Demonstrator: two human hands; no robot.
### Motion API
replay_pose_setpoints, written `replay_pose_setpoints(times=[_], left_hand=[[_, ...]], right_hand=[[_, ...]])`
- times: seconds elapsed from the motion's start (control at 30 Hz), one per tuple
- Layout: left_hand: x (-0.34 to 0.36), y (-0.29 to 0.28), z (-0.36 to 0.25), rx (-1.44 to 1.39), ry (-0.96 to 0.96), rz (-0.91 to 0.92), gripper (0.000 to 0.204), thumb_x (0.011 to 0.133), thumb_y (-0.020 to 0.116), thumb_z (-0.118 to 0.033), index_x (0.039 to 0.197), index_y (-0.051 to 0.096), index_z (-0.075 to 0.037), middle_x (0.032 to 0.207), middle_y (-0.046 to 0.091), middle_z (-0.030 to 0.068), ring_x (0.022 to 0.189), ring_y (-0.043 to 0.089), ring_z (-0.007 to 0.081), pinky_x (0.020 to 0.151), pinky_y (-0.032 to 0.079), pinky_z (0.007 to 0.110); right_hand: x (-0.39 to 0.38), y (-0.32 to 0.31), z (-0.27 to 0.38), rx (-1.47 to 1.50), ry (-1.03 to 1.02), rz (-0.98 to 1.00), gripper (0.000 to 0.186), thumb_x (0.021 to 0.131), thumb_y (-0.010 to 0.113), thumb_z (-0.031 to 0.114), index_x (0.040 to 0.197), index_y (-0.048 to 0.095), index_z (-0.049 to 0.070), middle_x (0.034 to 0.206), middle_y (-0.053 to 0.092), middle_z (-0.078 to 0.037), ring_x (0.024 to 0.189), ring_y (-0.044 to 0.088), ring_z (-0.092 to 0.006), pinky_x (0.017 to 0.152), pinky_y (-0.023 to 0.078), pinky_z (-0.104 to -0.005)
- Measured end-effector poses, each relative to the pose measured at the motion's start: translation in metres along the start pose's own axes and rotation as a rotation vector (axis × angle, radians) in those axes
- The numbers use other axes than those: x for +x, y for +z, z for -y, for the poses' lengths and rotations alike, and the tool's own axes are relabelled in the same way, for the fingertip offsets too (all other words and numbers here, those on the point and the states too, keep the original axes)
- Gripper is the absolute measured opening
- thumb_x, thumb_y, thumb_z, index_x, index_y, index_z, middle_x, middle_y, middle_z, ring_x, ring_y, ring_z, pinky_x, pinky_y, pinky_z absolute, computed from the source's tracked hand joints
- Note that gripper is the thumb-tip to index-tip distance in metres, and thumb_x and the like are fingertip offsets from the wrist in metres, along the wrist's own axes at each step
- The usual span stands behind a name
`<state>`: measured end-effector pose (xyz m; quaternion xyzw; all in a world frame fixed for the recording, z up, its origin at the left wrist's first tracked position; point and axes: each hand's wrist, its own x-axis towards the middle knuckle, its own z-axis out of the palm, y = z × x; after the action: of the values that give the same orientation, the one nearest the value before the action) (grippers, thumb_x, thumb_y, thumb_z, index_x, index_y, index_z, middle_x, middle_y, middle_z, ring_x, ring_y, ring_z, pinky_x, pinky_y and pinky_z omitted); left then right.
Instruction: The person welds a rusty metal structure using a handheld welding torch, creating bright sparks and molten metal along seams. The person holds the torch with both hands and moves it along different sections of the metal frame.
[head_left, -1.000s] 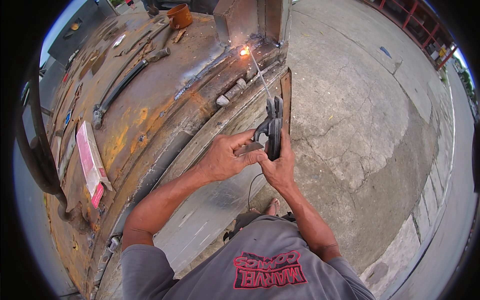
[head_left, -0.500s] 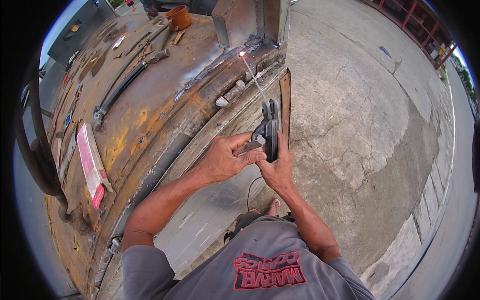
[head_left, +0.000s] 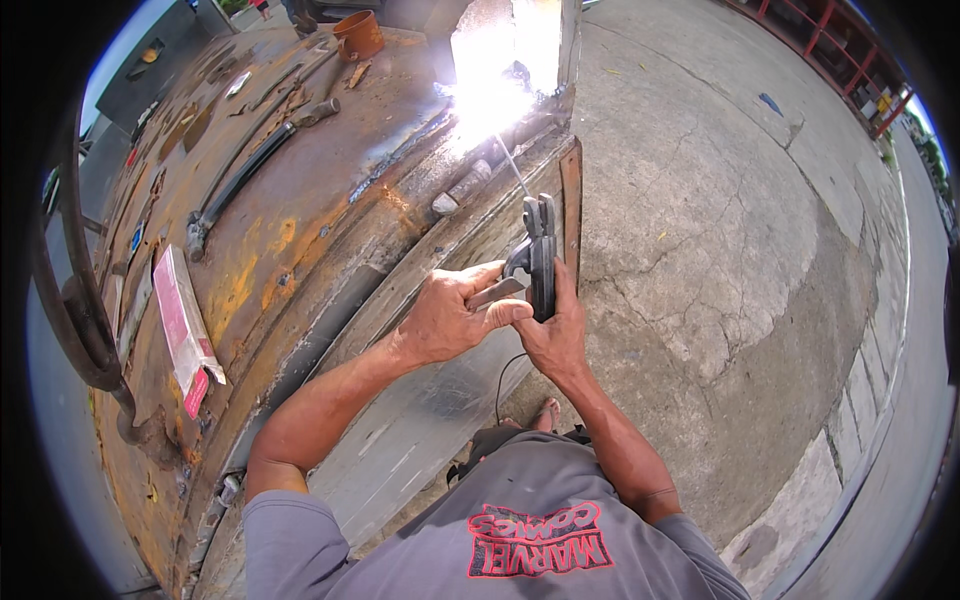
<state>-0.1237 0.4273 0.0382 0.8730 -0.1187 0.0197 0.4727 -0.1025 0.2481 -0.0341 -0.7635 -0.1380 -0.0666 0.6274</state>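
My right hand (head_left: 557, 335) is wrapped round the black grip of a welding electrode holder (head_left: 542, 260). My left hand (head_left: 450, 312) is closed against the holder's side, thumb and fingers pinching its flat grey lever (head_left: 497, 292). From the holder's jaws a thin welding rod (head_left: 513, 165) slants up to the left. At its tip a blinding white welding arc (head_left: 492, 100) burns at the foot of an upright steel post (head_left: 505, 40). The glare hides the joint and most of the post. A weld bead (head_left: 385, 165) runs along the rusty steel plate (head_left: 300, 210) nearby.
On the plate to the left lie a hammer (head_left: 235, 185), a pink-and-white carton (head_left: 185, 320) and several loose metal pieces. A rusty orange cup (head_left: 358, 36) stands at the back. A dark bent bar (head_left: 75, 300) rises at far left. Cracked concrete ground (head_left: 720, 250) spreads to the right.
The small red glow at the rod's tip has become a bright white arc that lights up the post. Both hands hold nearly the same place.
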Motion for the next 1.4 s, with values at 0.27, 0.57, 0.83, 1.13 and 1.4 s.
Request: replay_pose_setpoints(times=[0.27, 0.57, 0.83, 1.13, 1.4], left_hand=[[0.002, -0.006, -0.002, -0.001, -0.073, 0.093, 0.07, 0.091, 0.08, -0.055, 0.132, 0.07, 0.0, 0.066, 0.056, 0.0011, 0.061, 0.045, 0.005, 0.053, 0.039, 0.03], [-0.001, -0.002, 0.002, -0.023, -0.013, 0.058, 0.078, 0.091, 0.083, -0.052, 0.141, 0.064, 0.005, 0.073, 0.065, -0.001, 0.055, 0.037, 0.0014, 0.047, 0.032, 0.027], [0.0, -0.007, -0.007, 0.033, -0.082, 0.093, 0.08, 0.092, 0.081, -0.052, 0.145, 0.06, 0.005, 0.067, 0.058, 0.0045, 0.063, 0.049, 0.0075, 0.056, 0.043, 0.031], [0.0, -0.003, -0.004, -0.035, -0.072, 0.076, 0.084, 0.092, 0.081, -0.053, 0.143, 0.059, 0.01, 0.08, 0.073, 0.0113, 0.071, 0.062, 0.0085, 0.062, 0.05, 0.032], [0.0, -0.006, -0.008, -0.03, -0.1, 0.1, 0.08, 0.092, 0.081, -0.053, 0.142, 0.061, 0.006, 0.079, 0.073, 0.0092, 0.07, 0.059, 0.0065, 0.06, 0.048, 0.031]], right_hand=[[0.002, 0.001, -0.001, 0.016, -0.021, -0.013, 0.079, 0.086, 0.09, 0.034, 0.145, 0.05, -0.001, 0.072, 0.057, -0.003, 0.063, 0.056, -0.0117, 0.056, 0.048, -0.0296], [0.001, 0.003, -0.005, 0.009, -0.083, -0.086, 0.078, 0.085, 0.091, 0.033, 0.143, 0.051, -0.002, 0.075, 0.059, -0.003, 0.062, 0.056, -0.0107, 0.055, 0.047, -0.0288], [0.002, 0.002, 0.001, 0.035, -0.024, -0.064, 0.076, 0.086, 0.09, 0.033, 0.143, 0.052, 0.0, 0.075, 0.059, -0.002, 0.062, 0.056, -0.0103, 0.055, 0.047, -0.0281], [0.003, 0.003, 0.001, 0.041, -0.01, -0.048, 0.075, 0.086, 0.09, 0.035, 0.141, 0.053, 0.0, 0.075, 0.059, -0.002, 0.062, 0.056, -0.0105, 0.055, 0.047, -0.0286], [0.004, 0.004, -0.001, 0.034, -0.031, -0.055, 0.075, 0.086, 0.089, 0.036, 0.142, 0.053, 0.0, 0.075, 0.058, -0.002, 0.063, 0.055, -0.0104, 0.055, 0.046, -0.0285]])
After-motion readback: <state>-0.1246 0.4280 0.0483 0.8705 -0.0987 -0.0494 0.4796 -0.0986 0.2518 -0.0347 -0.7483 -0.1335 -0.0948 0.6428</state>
